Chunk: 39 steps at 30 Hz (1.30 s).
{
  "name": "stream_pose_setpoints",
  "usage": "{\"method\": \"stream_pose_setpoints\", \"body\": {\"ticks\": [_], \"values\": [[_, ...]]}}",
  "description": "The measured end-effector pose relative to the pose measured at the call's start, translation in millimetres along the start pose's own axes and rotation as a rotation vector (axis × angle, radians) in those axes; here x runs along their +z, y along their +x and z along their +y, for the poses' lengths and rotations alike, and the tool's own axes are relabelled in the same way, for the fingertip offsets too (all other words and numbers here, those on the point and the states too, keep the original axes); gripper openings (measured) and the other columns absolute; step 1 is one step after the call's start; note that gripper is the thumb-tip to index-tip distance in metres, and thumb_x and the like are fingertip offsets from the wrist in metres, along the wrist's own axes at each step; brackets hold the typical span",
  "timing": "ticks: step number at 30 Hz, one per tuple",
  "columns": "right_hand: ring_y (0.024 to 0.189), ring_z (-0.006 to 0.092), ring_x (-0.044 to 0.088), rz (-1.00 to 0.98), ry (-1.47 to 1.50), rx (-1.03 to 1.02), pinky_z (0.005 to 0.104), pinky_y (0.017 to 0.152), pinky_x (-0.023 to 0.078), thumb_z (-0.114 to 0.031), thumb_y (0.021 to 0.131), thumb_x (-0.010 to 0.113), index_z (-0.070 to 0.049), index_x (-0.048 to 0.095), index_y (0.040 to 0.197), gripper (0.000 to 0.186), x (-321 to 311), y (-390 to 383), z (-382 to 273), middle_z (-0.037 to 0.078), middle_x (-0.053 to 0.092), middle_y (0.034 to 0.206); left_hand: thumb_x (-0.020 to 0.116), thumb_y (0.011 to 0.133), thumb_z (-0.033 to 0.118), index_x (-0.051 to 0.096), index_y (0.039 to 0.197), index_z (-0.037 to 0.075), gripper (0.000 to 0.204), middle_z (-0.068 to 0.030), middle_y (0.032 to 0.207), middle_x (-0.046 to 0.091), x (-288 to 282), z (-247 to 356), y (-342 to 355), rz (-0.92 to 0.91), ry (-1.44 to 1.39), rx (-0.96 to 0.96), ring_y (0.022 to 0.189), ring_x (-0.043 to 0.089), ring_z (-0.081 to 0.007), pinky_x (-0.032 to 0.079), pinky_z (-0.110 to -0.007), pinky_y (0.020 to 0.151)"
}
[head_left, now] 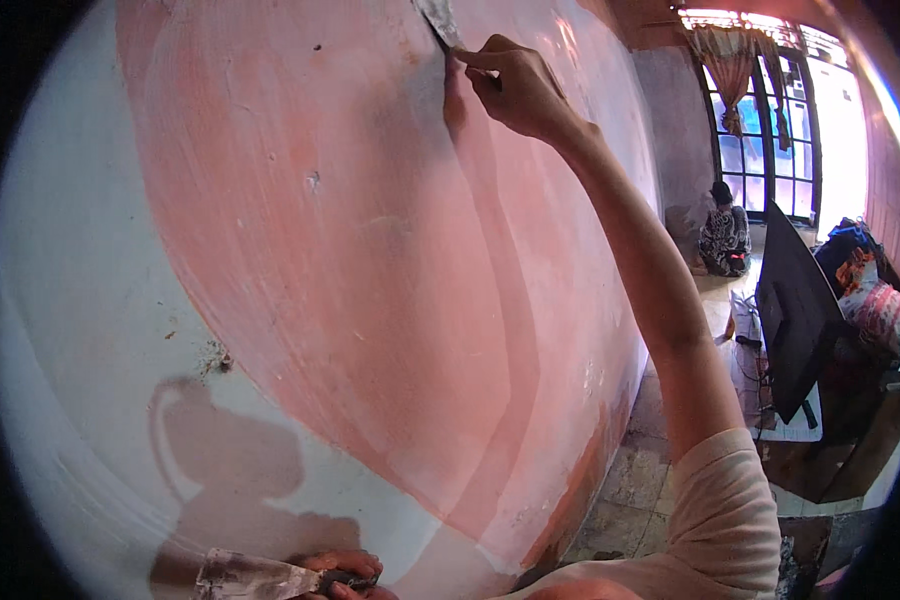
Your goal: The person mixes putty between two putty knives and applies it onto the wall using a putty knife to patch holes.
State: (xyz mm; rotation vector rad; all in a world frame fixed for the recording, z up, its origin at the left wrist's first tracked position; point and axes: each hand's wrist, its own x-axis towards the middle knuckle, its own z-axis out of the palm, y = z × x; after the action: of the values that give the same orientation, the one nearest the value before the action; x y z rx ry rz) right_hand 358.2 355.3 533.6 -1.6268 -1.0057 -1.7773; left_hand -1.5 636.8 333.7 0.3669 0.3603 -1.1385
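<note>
Across most of the view spread a wall (370,300), its broad pink area bordered at the left and below by a pale bluish-white one. Along its foot, at the right, lay a tiled floor (625,500). At the far end stood a dark-framed window (767,165) with a brown curtain (727,75) gathered at its top; nearer was a black flat screen (795,305). A person in a patterned top (726,240) sat low near the window.

The right hand (518,90), raised high before the pink area, was clamped on a putty knife (438,20), whose grey blade ran out past the upper edge; whether its tip touched the wall could not be told. At the lower edge, the left hand (355,578), partly cut off, had its fingers curled around the dark handle of a broad, stained scraper (245,577). Smallest was a dark, crumbled pit (222,361) in the pale area, near the pink border.
</note>
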Motion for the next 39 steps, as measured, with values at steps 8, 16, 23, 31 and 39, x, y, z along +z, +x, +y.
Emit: {"method": "stream_pose_setpoints", "body": {"ticks": [8, 16, 23, 31, 39], "values": [[0.072, 0.0250, 0.061, -0.119, -0.025, -0.090, 0.0349, 0.065, 0.048, 0.002, 0.082, 0.058, -0.003, 0.066, 0.109, 0.029, -28, 2, 7, 0.012, 0.062, 0.088, 0.036, 0.100, 0.028, 0.056, 0.097, 0.007, 0.029, -0.0025, 0.072, 0.053, -1, -3, 2, 0.001, 0.025, -0.020, 0.060, 0.049, -0.0138, 0.043, -0.027, 0.062], [0.070, 0.0249, 0.063, -0.250, 0.154, 0.339, 0.0343, 0.059, 0.052, 0.005, 0.081, 0.055, 0.001, 0.064, 0.110, 0.030, -22, -32, -55, 0.017, 0.060, 0.090, 0.036, 0.099, 0.028, 0.055, 0.096, 0.007, 0.029, -0.0022, 0.071, 0.052, -8, -6, -6, -0.016, 0.037, -0.011, 0.061, 0.049, -0.0132, 0.042, -0.026, 0.063], [0.076, 0.0190, 0.063, 0.092, 0.070, 0.161, 0.0304, 0.060, 0.051, 0.006, 0.082, 0.055, -0.003, 0.061, 0.118, 0.038, -50, -25, -3, 0.013, 0.059, 0.084, 0.036, 0.099, 0.028, 0.055, 0.095, 0.007, 0.028, -0.0020, 0.070, 0.051, -17, -2, -4, -0.016, 0.004, -0.046, 0.061, 0.049, -0.0128, 0.042, -0.025, 0.063], [0.071, 0.0307, 0.061, 0.144, -0.175, 0.044, 0.0404, 0.067, 0.047, -0.006, 0.083, 0.056, -0.012, 0.064, 0.116, 0.034, -22, 29, 10, 0.015, 0.063, 0.085, 0.037, 0.099, 0.028, 0.055, 0.094, 0.007, 0.028, -0.0017, 0.068, 0.050, -25, 1, -10, -0.022, -0.033, -0.048, 0.062, 0.048, -0.0123, 0.042, -0.024, 0.063], [0.067, 0.0287, 0.060, 0.107, -0.231, 0.001, 0.0398, 0.064, 0.047, -0.011, 0.085, 0.061, -0.011, 0.067, 0.112, 0.028, -16, 31, 6, 0.014, 0.062, 0.081, 0.037, 0.098, 0.029, 0.054, 0.093, 0.007, 0.028, -0.0015, 0.067, 0.048, -26, 2, -11, -0.016, -0.036, -0.038, 0.063, 0.048, -0.0118, 0.041, -0.024, 0.064]]}}
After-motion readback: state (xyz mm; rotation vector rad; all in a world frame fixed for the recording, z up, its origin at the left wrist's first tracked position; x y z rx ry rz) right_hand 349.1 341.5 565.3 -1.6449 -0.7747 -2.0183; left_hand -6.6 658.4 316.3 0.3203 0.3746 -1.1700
